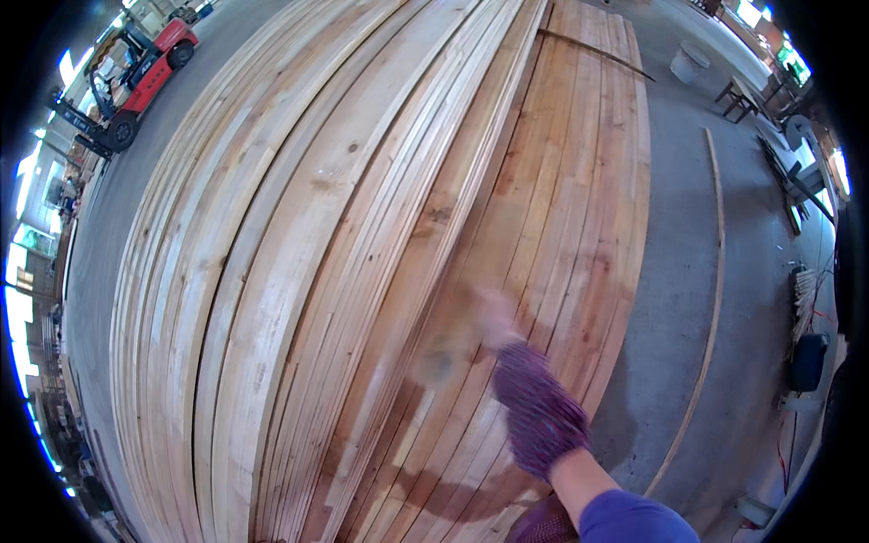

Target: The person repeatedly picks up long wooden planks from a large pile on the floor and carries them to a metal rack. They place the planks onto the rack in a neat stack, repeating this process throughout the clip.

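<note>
My right hand (534, 398) reaches up from the lower right in a purple knitted glove with bare fingers. It is above the lower layer of pale wooden boards (579, 226), close to the edge of the higher pile of boards (317, 208). Motion smears the fingers, so their grip is unclear. Just left of them is a small greyish round blur (437, 366); whether the hand holds it does not show. At the bottom edge, beneath my forearm, a bit of purple knit (545, 523) shows, perhaps my left hand; its fingers are hidden.
A thin strip (597, 52) lies across the far end of the lower boards. Along the grey floor on the right runs a long narrow wooden strip (715, 262). Beyond are a white bucket (690, 63) and a small stool (742, 98). A red forklift (149, 77) stands far left.
</note>
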Demonstrator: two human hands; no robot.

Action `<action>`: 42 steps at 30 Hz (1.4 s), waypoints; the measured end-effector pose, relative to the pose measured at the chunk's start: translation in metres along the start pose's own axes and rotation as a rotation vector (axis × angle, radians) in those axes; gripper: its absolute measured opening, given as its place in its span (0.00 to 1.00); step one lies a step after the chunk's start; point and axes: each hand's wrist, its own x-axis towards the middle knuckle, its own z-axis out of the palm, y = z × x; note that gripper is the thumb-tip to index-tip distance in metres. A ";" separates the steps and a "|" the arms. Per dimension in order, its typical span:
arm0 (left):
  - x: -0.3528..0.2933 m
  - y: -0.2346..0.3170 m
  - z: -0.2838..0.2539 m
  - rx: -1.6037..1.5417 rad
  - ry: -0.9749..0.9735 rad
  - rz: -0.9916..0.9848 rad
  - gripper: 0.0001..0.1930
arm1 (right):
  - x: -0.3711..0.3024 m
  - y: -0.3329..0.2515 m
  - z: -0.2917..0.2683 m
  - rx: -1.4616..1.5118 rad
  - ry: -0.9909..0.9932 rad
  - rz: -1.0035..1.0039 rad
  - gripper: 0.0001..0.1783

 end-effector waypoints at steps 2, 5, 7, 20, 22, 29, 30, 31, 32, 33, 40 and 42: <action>-0.024 0.009 -0.012 -0.076 0.017 -0.047 0.19 | -0.021 -0.065 0.036 0.726 -0.097 0.210 0.37; -0.014 0.005 0.003 0.101 -0.041 0.151 0.18 | -0.036 -0.063 0.032 0.712 -0.173 0.295 0.44; 0.097 0.001 0.064 0.270 0.145 -0.012 0.26 | -0.049 -0.083 0.031 0.738 -0.202 0.290 0.42; 0.124 0.016 0.061 0.511 0.180 -0.100 0.34 | -0.254 -0.029 -0.232 0.716 -0.653 0.396 0.36; 0.066 0.073 0.043 0.075 0.582 0.003 0.29 | -0.255 0.002 -0.291 0.589 -0.475 0.345 0.36; -0.273 0.269 0.100 -1.077 0.414 1.411 0.21 | -0.223 -0.001 -0.418 0.565 -0.297 0.208 0.40; -0.339 0.293 0.093 -1.145 0.106 1.521 0.21 | -0.215 -0.011 -0.432 0.539 -0.276 0.207 0.40; -0.409 0.325 0.075 -1.097 -0.200 1.649 0.22 | -0.198 -0.004 -0.452 0.556 -0.195 0.208 0.40; -0.462 0.333 0.071 -1.110 -0.443 1.694 0.23 | -0.183 -0.002 -0.455 0.552 -0.199 0.187 0.40; -0.512 0.344 0.065 -1.090 -0.681 1.713 0.23 | -0.165 0.005 -0.464 0.551 -0.179 0.175 0.40; -0.682 0.356 0.015 -1.262 -1.381 1.363 0.27 | -0.038 -0.024 -0.574 0.397 -0.175 0.094 0.34; -0.697 0.380 -0.006 -1.359 -1.421 1.486 0.28 | -0.008 -0.030 -0.596 0.379 -0.215 0.037 0.33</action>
